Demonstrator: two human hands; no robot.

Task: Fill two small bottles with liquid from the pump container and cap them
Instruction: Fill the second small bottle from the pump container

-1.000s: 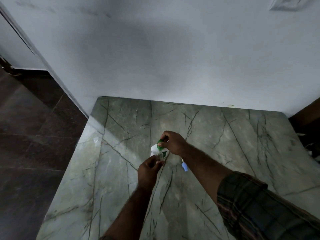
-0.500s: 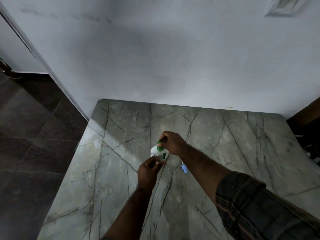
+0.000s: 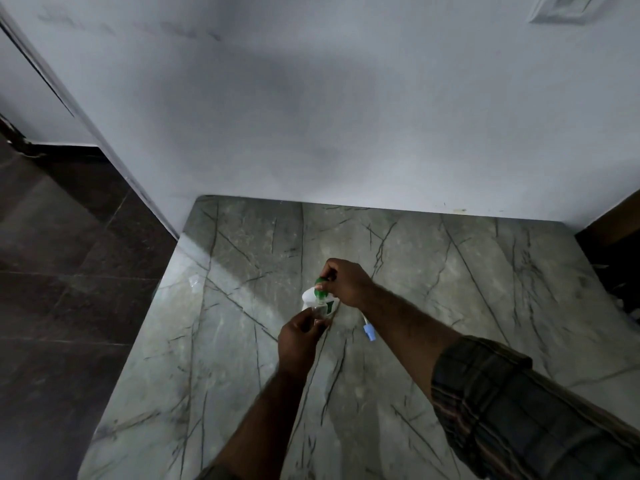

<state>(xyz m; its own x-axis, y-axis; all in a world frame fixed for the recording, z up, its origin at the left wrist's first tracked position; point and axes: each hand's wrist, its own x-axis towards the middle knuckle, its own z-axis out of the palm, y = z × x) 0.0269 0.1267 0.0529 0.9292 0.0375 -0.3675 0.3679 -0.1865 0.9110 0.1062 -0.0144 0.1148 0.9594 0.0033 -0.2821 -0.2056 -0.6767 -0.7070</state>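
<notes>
Fingers of our left hand (image 3: 300, 336) curl around a small clear bottle (image 3: 320, 311), gripping it low on its sides and holding it with its mouth just under the green pump head (image 3: 321, 285). Beyond it, the fingers of our right hand (image 3: 346, 282) close over that pump head from above, the palm arched over the white pump container (image 3: 310, 296), which stands upright on the grey veined marble table (image 3: 450, 289). We cannot tell whether liquid is running; the bottle is too small and dim to show its level. Just right of the container, half hidden under our right forearm, a second small bottle with a blue cap (image 3: 367, 328) lies on its side on the marble. A dark plaid sleeve (image 3: 519, 403) covers the right arm above the wrist. Farther back, the table's far edge meets a pale wall (image 3: 311, 116), and dark floor tiles (image 3: 62, 289) spread to the left.
</notes>
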